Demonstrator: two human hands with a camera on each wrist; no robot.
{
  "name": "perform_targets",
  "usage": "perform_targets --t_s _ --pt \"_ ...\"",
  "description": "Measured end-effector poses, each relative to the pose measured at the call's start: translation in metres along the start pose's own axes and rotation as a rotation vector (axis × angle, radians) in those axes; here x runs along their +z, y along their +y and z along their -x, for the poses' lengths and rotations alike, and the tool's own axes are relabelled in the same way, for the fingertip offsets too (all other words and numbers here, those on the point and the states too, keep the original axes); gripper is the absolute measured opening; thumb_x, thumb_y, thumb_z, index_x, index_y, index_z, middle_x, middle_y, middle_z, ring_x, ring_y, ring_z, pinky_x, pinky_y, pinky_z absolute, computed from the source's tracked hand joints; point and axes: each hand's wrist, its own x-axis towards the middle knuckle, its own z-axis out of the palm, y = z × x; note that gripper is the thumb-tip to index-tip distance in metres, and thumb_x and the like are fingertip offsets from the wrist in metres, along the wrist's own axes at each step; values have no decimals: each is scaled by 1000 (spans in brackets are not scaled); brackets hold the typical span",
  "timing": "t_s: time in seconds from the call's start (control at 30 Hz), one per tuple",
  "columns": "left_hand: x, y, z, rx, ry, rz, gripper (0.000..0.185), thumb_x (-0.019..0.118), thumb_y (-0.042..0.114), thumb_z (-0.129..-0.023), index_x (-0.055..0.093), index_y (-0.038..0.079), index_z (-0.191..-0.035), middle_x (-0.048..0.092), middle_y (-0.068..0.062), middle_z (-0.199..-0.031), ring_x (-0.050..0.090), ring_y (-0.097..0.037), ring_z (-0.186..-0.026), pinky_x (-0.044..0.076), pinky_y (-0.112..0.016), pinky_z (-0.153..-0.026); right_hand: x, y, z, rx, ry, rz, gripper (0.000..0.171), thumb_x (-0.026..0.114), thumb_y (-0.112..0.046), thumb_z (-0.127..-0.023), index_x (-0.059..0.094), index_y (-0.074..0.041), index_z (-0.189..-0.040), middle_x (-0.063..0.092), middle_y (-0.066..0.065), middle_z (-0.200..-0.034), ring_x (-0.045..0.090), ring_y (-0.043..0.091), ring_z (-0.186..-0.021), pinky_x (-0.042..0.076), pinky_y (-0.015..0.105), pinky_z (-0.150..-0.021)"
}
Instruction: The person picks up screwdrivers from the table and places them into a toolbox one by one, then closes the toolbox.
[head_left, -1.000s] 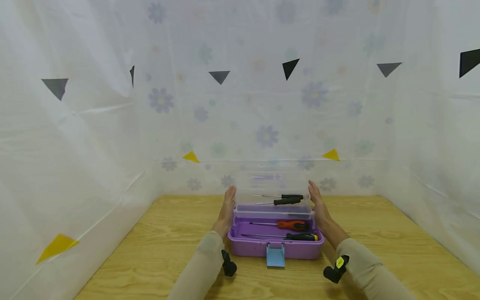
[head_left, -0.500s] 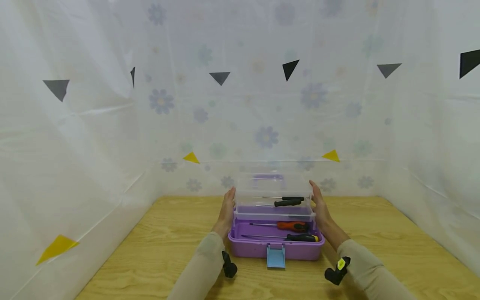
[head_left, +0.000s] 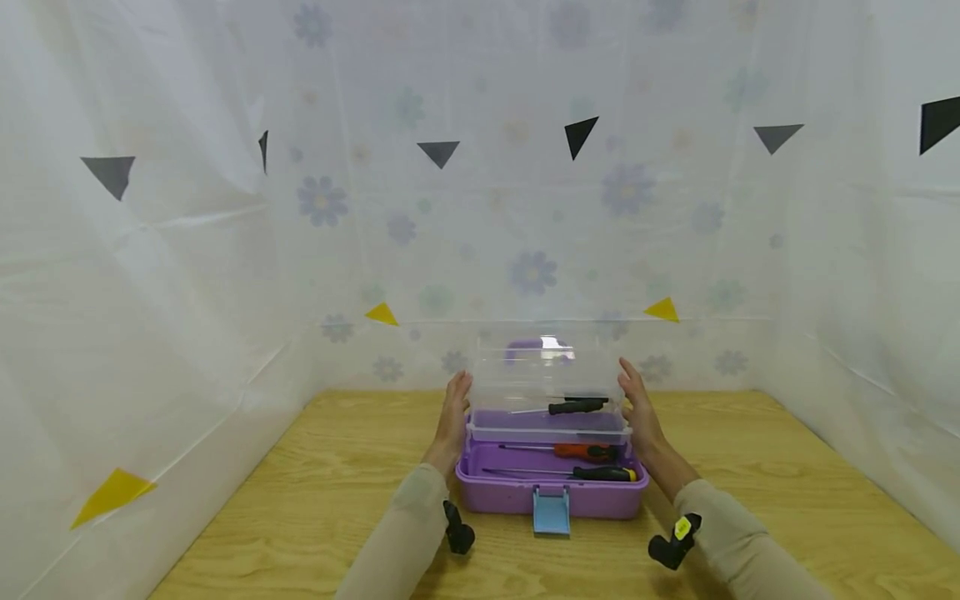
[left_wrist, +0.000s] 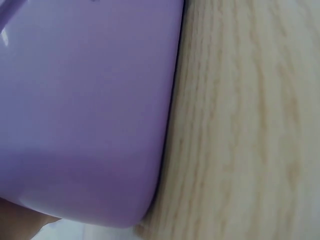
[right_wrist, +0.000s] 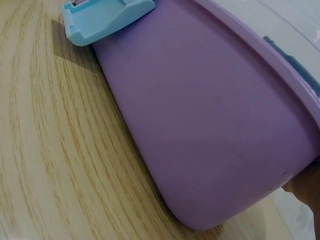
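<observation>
A purple toolbox [head_left: 502, 498] stands on the table with its light blue latch [head_left: 551, 512] hanging down in front. Its clear lid [head_left: 517, 375], with a purple handle [head_left: 522, 350], is tilted back. A clear tray [head_left: 495, 434] sits raised over the rear of the base and holds two black-handled screwdrivers [head_left: 576, 407]. In the base lie a red-and-black screwdriver [head_left: 585, 452] and a black one with a yellow end [head_left: 603, 474]. My left hand [head_left: 451, 423] flanks the box, fingers extended along its side. Likewise my right hand [head_left: 640, 414] is at the opposite side, fingers extended.
The wood-grain table [head_left: 315, 500] extends around the box. White flower-patterned sheeting [head_left: 480, 225] encloses the back and both sides, marked with black and yellow triangles. Each wrist carries a small black camera [head_left: 457, 529].
The lid has shifted slightly, with its handle showing more clearly and a bright reflection there. The rear black screwdriver has moved closer to the front one. Both hands stay nearly in place.
</observation>
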Motion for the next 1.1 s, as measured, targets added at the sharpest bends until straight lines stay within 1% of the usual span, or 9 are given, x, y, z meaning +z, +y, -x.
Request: perform_targets --t_s 0.13,0.23,0.4,0.5,0.63,0.73,0.83,0.93,1.1 --pt "-1 -1 0 -3 -26 -7 73 41 49 -106 19 15 -166 16 -20 -169 18 -51 -148 13 -71 -116 0 0 0 -12 -5 1 68 28 -44 -109 3 -23 -168 -11 8 -172 -4 44 -153 0 73 -116" --pt "-3 -2 1 -4 -40 2 74 41 48 -105 15 18 -168 12 -19 -170 16 -51 -149 11 -71 -116 1 0 1 -17 -4 1 67 28 -43 -109 2 -26 -168 -11 5 -172 -4 44 -154 -1 74 -115" --pt "-6 -4 1 32 -27 21 73 43 45 -104 16 17 -167 15 -23 -168 15 -52 -149 9 -68 -118 3 1 2 -22 -17 -17 67 30 -42 -109 1 -29 -168 -14 3 -172 -4 46 -153 -2 76 -113" --pt "-6 -4 2 48 -18 37 73 45 43 -104 18 15 -166 17 -24 -166 14 -52 -149 9 -68 -118 4 0 3 -2 -25 -23 69 31 -43 -108 -2 -30 -168 -12 10 -171 -2 54 -150 -3 76 -113" --pt "-6 -6 3 50 -28 60 75 45 43 -104 16 13 -166 14 -24 -167 11 -49 -151 8 -67 -119 3 -1 5 42 -27 -26 72 31 -43 -106 -7 -33 -166 -8 20 -170 -2 65 -145 -5 77 -112" --pt "-5 -5 4 55 -35 63 76 45 45 -104 15 13 -166 12 -23 -168 10 -50 -151 7 -68 -119 1 -2 5 63 -27 -30 72 30 -41 -106 -9 -34 -166 -7 22 -169 -4 66 -144 -6 77 -112" --pt "-4 -4 4 58 -28 65 75 45 47 -105 17 13 -165 13 -22 -168 11 -50 -151 9 -69 -118 0 -3 6 69 -29 -33 72 30 -38 -105 -8 -32 -166 -6 23 -169 -5 64 -145 -5 76 -113" --pt "-3 -4 5 53 -17 58 73 44 47 -106 18 13 -165 16 -20 -168 13 -51 -150 11 -68 -118 -1 -4 7 67 -43 -32 73 30 -35 -105 -7 -27 -167 -5 23 -169 -5 61 -147 -3 75 -114" --pt "-1 -5 5 32 -7 39 74 43 49 -106 18 14 -166 16 -20 -169 15 -51 -150 12 -68 -118 -4 -5 10 85 -87 -67 71 28 -34 -106 -7 -23 -167 -10 22 -169 -2 56 -150 -2 68 -118"
